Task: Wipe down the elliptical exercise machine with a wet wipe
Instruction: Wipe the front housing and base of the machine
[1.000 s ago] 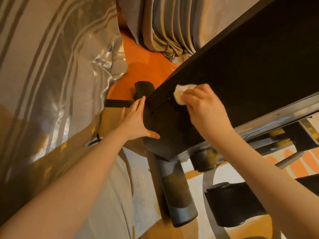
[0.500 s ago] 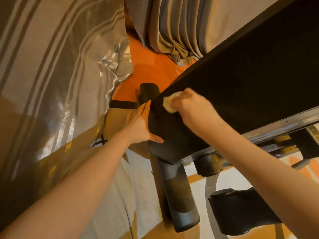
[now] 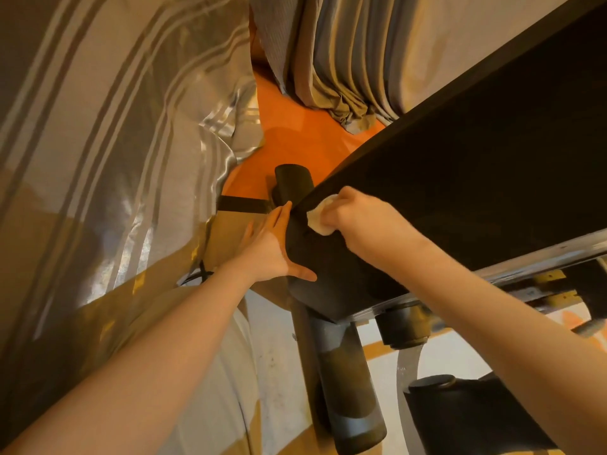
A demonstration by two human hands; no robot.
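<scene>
No readable text, labels or numbers.

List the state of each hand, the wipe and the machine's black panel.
Left hand: open, flat against the panel's end.
Right hand: gripping the wipe, pressing it onto the panel.
Wet wipe: bunched up, touching the panel.
Black panel: tilted.

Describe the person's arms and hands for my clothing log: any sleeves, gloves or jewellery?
Both forearms are bare up to the frame edge: no sleeves show. The left hand and right hand wear no gloves; no rings, watch or bracelets are visible on the fingers or wrists.
</scene>
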